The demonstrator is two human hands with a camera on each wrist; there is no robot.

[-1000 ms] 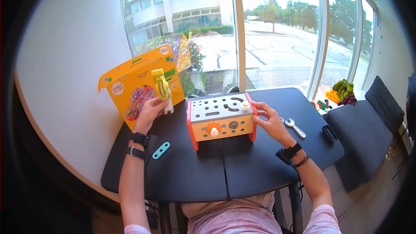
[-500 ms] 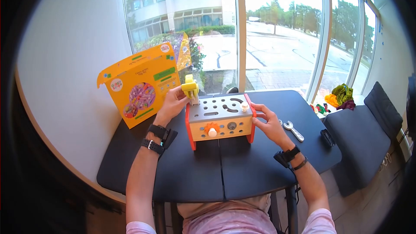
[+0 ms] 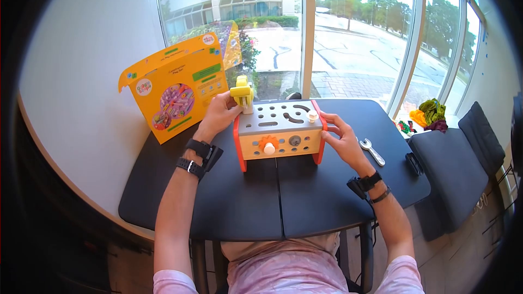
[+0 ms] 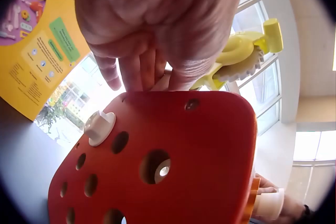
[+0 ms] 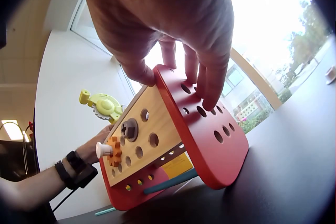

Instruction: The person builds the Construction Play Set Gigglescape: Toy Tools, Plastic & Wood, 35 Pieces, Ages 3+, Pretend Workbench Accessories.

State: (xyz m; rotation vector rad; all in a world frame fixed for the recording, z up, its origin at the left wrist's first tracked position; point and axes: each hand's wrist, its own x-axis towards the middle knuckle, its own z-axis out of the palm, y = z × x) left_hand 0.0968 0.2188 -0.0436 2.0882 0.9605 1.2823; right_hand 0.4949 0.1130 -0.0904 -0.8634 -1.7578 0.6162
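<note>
On the table stands a toy workbench point(image 3: 310, 152) with a grey perforated top and red ends. Over its top left corner is a yellow-green toy circular saw point(image 3: 243, 90) on a pale base; my left hand point(image 3: 219, 114) pinches it low down. The left wrist view shows those fingers just behind the upper edge of the red end panel point(image 4: 210, 145). My right hand point(image 3: 344, 137) grips the other red end panel point(image 5: 210, 134), thumb in front and fingers over its outer face. An orange gear point(image 5: 114, 151) and a grey bolt point(image 5: 130, 129) sit on the wooden front.
Behind my left hand an orange cardboard box point(image 3: 147, 109) leans up. Right of the workbench lies a white toy wrench point(image 3: 372, 152), with a black object point(image 3: 413, 164) near the table edge. A grey chair point(image 3: 455, 169) stands to the right; windows are behind.
My left hand has carried the toy saw rightward and down, from in front of the orange box to the workbench's top left corner. My right hand has stayed at the right end.
</note>
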